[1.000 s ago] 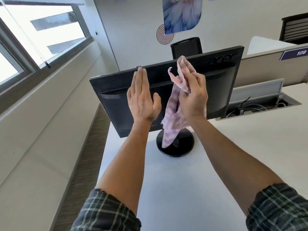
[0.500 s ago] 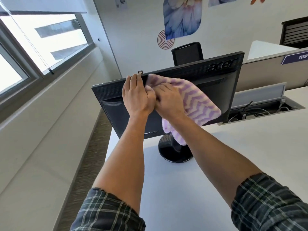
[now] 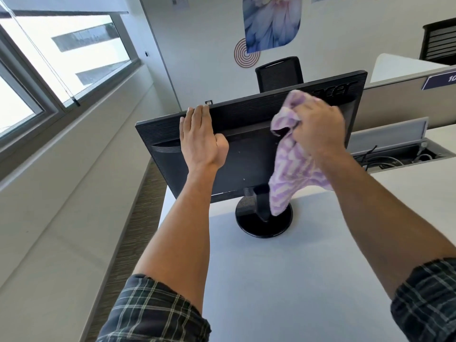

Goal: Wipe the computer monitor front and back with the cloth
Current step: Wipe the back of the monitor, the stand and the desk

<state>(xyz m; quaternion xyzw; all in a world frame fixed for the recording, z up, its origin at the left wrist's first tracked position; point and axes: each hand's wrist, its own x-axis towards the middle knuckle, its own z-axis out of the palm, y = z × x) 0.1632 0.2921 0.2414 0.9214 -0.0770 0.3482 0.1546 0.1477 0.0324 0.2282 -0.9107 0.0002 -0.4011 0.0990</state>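
Note:
A black monitor (image 3: 249,154) stands on a round black base (image 3: 256,223) on the white desk, with its back panel toward me; the screen side is hidden. My left hand (image 3: 201,138) lies flat against the back near the top edge, fingers straight and together. My right hand (image 3: 318,129) grips a purple and white striped cloth (image 3: 293,174) and presses it against the upper right of the back panel. The cloth's loose end hangs down over the stand neck.
The white desk (image 3: 283,280) stretches toward me. A cable tray (image 3: 394,156) with wires sits right of the monitor, beside a grey partition (image 3: 394,107). A black chair (image 3: 278,72) stands behind. Windows (image 3: 61,58) and a ledge run along the left.
My right hand has carried the cloth from beside my left hand, near the top middle, rightward to the upper right of the back panel. My left hand has stayed on the top edge.

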